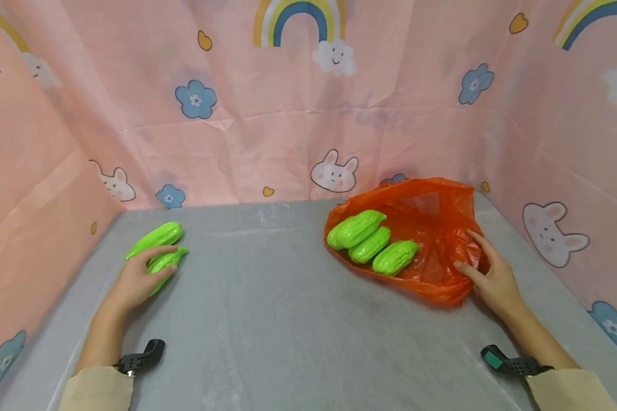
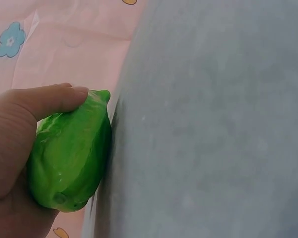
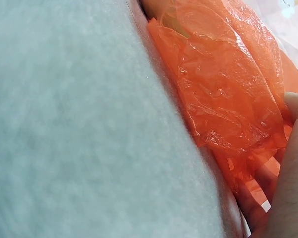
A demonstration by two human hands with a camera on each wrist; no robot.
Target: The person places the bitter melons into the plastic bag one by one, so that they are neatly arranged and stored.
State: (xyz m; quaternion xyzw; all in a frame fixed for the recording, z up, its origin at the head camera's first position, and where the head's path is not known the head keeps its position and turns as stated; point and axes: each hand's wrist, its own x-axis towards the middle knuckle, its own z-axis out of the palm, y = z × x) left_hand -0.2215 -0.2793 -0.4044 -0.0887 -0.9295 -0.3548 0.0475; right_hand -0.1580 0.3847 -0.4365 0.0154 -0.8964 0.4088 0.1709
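On the left of the table, my left hand (image 1: 140,277) grips a glossy, ridged green bitter melon (image 1: 165,260). The left wrist view shows my thumb across the top of this bitter melon (image 2: 72,153), with its pointed tip up. Another bitter melon (image 1: 156,238) lies just beyond that hand. At the right, an orange plastic bag (image 1: 437,228) lies with its mouth spread and several bitter melons (image 1: 395,258) in its left part. My right hand (image 1: 496,282) holds the bag's right side between thumb and fingers; the right wrist view shows the crumpled plastic (image 3: 223,94) there.
A grey tabletop (image 1: 257,308) spans the space between the hands. Pink patterned cloth (image 1: 267,137) hangs behind the table and along both sides. A black wrist strap is on each forearm.
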